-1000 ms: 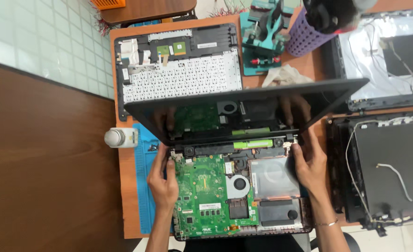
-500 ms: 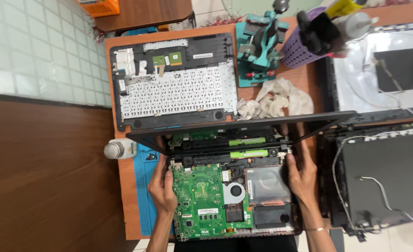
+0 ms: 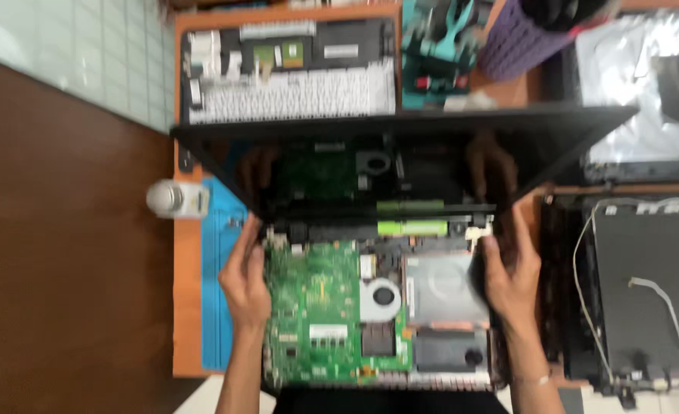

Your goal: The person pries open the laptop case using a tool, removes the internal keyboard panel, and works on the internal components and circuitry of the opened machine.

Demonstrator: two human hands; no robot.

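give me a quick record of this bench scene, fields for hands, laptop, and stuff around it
left hand: on the laptop base's left edge, near the hinge
right hand: on the base's right edge
laptop base: open, green board, fan
screen: raised, dark, reflecting the base
behind: keyboard panel
left: white bottle, blue mat
right: another dismantled laptop

An orange table (image 3: 188, 307) carries a blue mat (image 3: 218, 307) and opened laptop (image 3: 370, 307).

an orange-brown wooden workbench (image 3: 188, 307) stands on a dark brown wooden floor (image 3: 63, 291). pale green square tiles (image 3: 71, 54) cover the upper left corner. soft, even light falls over everything.
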